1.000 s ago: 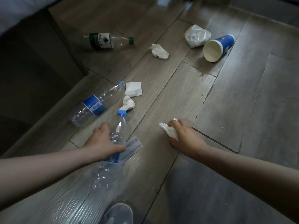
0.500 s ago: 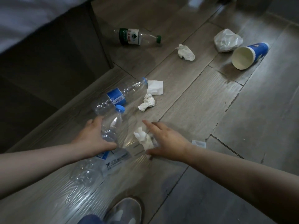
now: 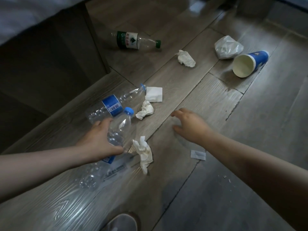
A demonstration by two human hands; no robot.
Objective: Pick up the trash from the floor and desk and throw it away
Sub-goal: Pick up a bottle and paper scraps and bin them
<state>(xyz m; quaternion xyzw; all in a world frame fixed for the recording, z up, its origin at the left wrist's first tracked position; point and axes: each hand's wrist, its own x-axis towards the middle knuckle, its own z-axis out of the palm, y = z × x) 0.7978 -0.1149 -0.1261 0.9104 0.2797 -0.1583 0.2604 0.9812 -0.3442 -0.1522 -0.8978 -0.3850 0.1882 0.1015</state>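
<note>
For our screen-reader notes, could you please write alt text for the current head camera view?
A person's left hand grips a clear blue-capped bottle just above a wood-look floor, while the open right hand reaches forward, empty. Litter lies around: crumpled tissues, a second clear bottle, a green-labelled bottle, a tipped paper cup and a crumpled plastic bag.

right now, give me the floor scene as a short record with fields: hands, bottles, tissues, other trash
left hand: left hand gripping a clear blue-capped bottle
right hand: right hand open, empty, fingers spread above the floor
bottles: second blue-label bottle and green-label bottle lying on the floor
tissues: crumpled tissue beside the held bottle; smaller wad; far wad; flat napkin
other trash: tipped blue paper cup, crumpled plastic bag, small paper scrap
</note>
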